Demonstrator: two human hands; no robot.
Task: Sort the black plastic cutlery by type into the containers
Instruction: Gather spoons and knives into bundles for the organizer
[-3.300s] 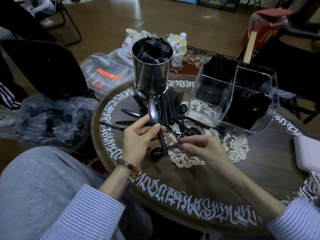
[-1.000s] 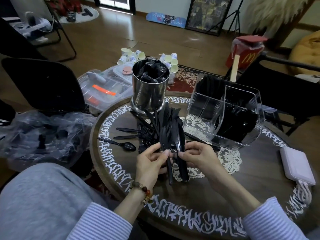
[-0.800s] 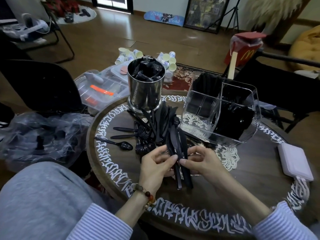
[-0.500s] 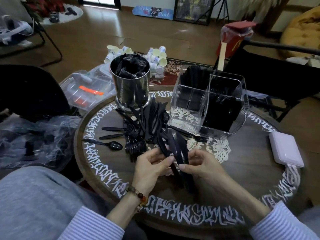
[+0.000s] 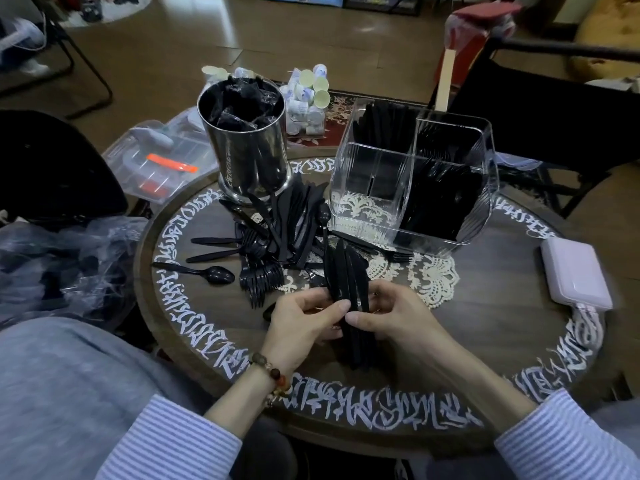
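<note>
While I watch from the head view, my left hand (image 5: 304, 323) and right hand (image 5: 394, 318) meet at lower centre, fingers curled round one bundle of black knives (image 5: 346, 282) fanning upward between them above the worktop (image 5: 485, 323), below the clear container (image 5: 412, 181).
</note>
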